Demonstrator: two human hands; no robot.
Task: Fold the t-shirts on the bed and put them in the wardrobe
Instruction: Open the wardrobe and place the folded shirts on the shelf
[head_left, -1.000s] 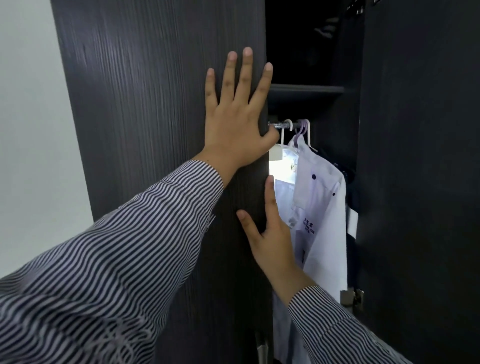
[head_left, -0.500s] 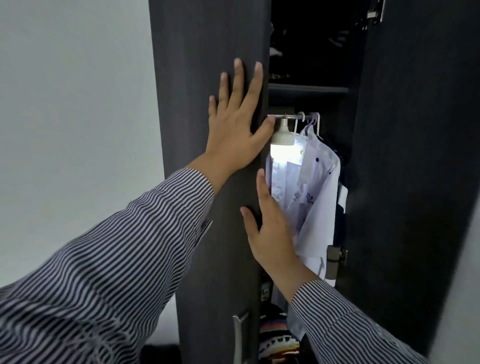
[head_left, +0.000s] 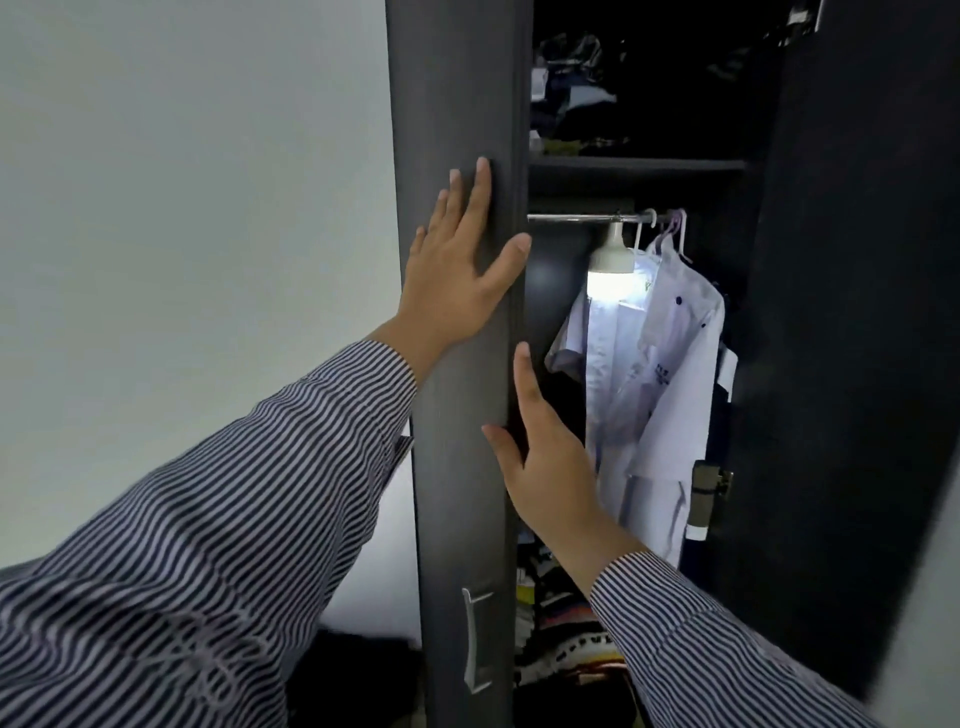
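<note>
The dark wood-grain wardrobe door (head_left: 457, 104) stands swung wide, seen almost edge-on. My left hand (head_left: 460, 275) lies flat on its outer face with fingers spread, thumb at the door's edge. My right hand (head_left: 545, 457) presses the door's inner edge lower down with straight fingers. Inside the wardrobe, white shirts (head_left: 649, 374) hang from a metal rail (head_left: 571, 218). Folded clothes (head_left: 561, 629) are stacked at the bottom. No t-shirt is in either hand, and the bed is out of view.
A lit white lamp (head_left: 613, 260) hangs from the rail. A shelf (head_left: 634, 163) above it carries dark heaped clothes. The right door (head_left: 857, 312) stands open with a hinge (head_left: 706, 488). A silver handle (head_left: 472, 639) sits low on the left door. A pale wall (head_left: 182, 208) is left.
The left door has swung further open to the left under both hands. More of the wardrobe's inside, the lamp and the bottom stack now show.
</note>
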